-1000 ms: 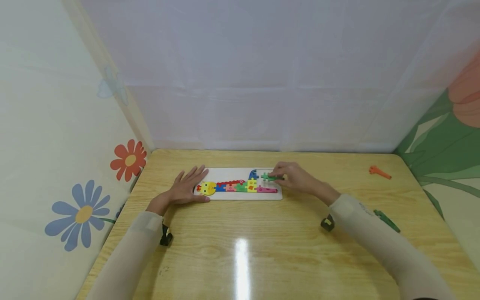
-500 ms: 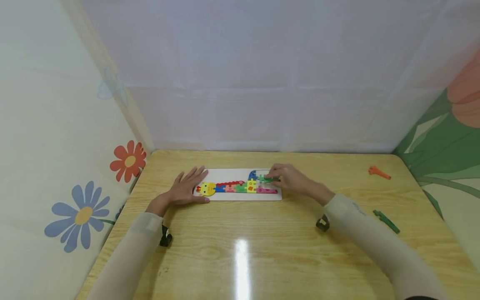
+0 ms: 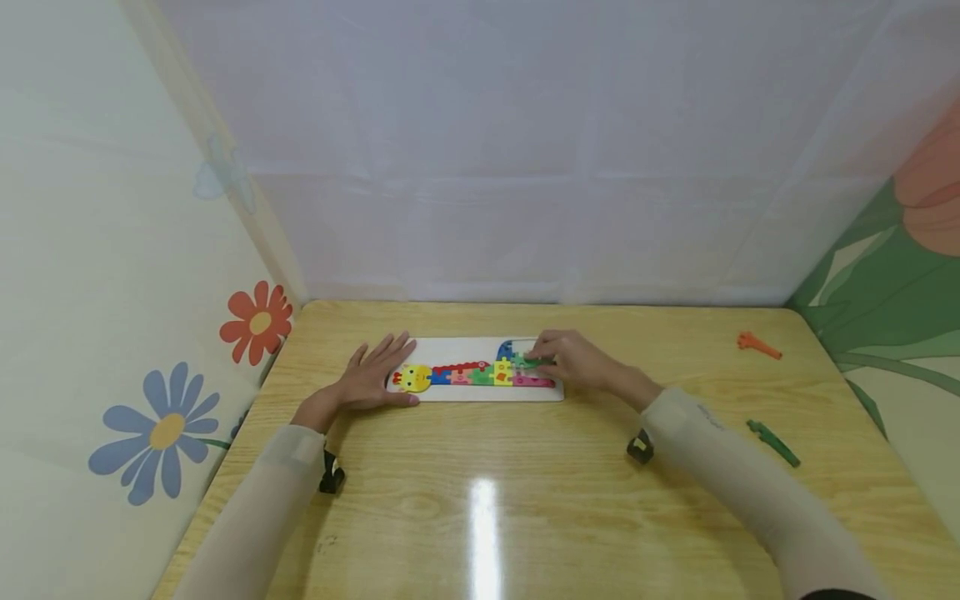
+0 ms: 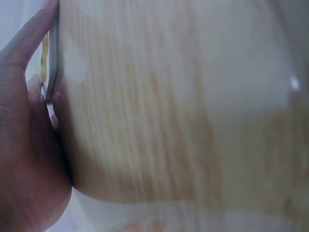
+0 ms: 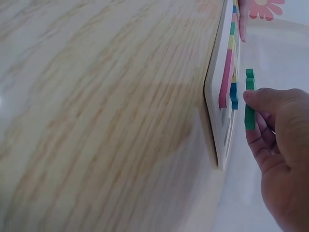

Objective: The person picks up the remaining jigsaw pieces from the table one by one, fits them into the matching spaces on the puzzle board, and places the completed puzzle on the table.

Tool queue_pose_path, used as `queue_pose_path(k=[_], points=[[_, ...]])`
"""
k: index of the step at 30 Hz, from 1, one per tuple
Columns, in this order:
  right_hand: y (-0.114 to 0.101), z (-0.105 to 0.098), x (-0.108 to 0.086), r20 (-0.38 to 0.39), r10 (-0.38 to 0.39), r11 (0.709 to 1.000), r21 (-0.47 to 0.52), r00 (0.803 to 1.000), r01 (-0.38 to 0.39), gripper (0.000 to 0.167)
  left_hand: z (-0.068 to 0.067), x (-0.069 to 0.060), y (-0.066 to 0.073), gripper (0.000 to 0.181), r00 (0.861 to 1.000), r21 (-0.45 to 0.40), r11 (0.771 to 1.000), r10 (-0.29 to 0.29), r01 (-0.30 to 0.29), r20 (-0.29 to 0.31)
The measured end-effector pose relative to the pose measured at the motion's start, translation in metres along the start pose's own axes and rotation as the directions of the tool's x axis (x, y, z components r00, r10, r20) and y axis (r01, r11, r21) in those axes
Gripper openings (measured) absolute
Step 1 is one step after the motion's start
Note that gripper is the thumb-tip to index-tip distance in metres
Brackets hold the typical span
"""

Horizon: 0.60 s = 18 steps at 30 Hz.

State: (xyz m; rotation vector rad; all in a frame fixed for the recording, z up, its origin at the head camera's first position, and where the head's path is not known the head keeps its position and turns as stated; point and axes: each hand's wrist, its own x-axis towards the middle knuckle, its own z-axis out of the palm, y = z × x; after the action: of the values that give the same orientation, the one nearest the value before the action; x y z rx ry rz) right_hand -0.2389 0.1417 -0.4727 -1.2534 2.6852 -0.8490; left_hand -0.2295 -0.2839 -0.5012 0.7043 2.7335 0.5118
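A white puzzle board (image 3: 453, 348) lies flat on the table, bearing a giraffe made of coloured pieces. Its yellow head piece (image 3: 412, 378) is at the left, and a pink leg piece (image 3: 536, 382) reaches toward the right end. My left hand (image 3: 367, 377) rests on the board's left end with fingers spread. Over the right end, my right hand (image 3: 581, 360) pinches a green puzzle piece (image 5: 249, 113) between thumb and fingers. The right wrist view shows this piece held slightly off the board, near a blue piece (image 5: 234, 95). Fingers partly cover it in the head view.
An orange puzzle piece (image 3: 759, 345) lies at the back right of the wooden table (image 3: 420, 500). Another green puzzle piece (image 3: 773, 442) lies nearer, beside the right sleeve (image 3: 735, 467). A pale cloth wall (image 3: 525, 167) stands behind the table.
My right hand has shifted slightly left, carrying the green puzzle piece closer to the blue and yellow pieces. My left hand has stayed on the board.
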Motion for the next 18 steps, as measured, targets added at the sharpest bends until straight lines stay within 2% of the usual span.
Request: queue_pose_path(k=[8, 18], points=[[0.0002, 0.0044, 0.0025, 0.023, 0.010, 1.000, -0.008, 1.000, -0.010, 0.026, -0.0017, -0.0006, 0.0019, 0.113, 1.000, -0.009, 1.000, 0.010, -0.010, -0.005], [0.0046, 0.0087, 0.0039, 0.021, -0.032, 0.999, -0.025, 0.999, 0.033, 0.025, -0.0001, 0.0001, 0.0007, 0.114, 1.000, -0.003, 1.000, 0.009, -0.009, -0.006]])
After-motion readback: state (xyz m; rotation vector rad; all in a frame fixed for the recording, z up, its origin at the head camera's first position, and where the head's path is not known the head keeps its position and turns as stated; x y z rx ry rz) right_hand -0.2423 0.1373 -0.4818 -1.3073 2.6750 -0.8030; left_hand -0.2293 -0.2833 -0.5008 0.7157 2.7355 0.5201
